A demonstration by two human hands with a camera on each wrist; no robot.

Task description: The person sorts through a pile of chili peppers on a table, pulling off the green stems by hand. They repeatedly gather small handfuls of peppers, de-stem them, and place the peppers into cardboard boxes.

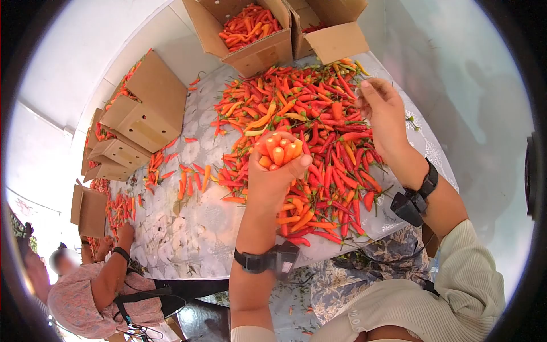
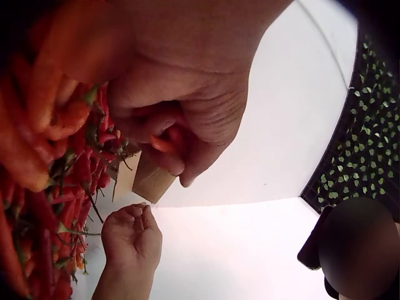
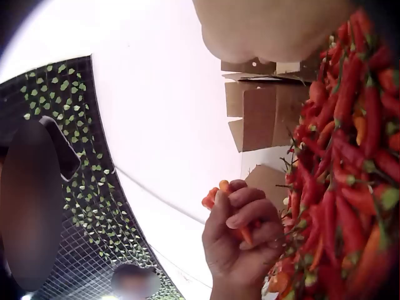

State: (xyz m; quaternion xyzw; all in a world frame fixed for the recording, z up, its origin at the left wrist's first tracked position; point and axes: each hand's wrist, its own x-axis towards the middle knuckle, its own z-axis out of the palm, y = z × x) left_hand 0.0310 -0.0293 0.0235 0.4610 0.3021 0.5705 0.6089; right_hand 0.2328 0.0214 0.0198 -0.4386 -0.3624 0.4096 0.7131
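Observation:
My left hand (image 1: 268,179) grips a bunch of orange-red chili peppers (image 1: 278,154), their smooth rounded ends facing up between thumb and fingers. It is raised over the near left part of a big chili pile (image 1: 327,154) on the table. My right hand (image 1: 384,111) is lifted at the pile's right side, fingers bent and the thumb tip close to the index fingertip. In the left wrist view the right hand (image 2: 131,240) shows its fingertips drawn together; I cannot tell if a small thing is pinched there. The right wrist view shows the held peppers (image 3: 215,194) poking out of the left fist.
Cardboard boxes with chilies, one of them (image 1: 256,51), stand at the table's far edge; more boxes (image 1: 148,108) line the left side. Loose chilies (image 1: 191,176) lie left of the pile on the patterned tablecloth (image 1: 199,228). Another person (image 1: 97,296) works at the lower left.

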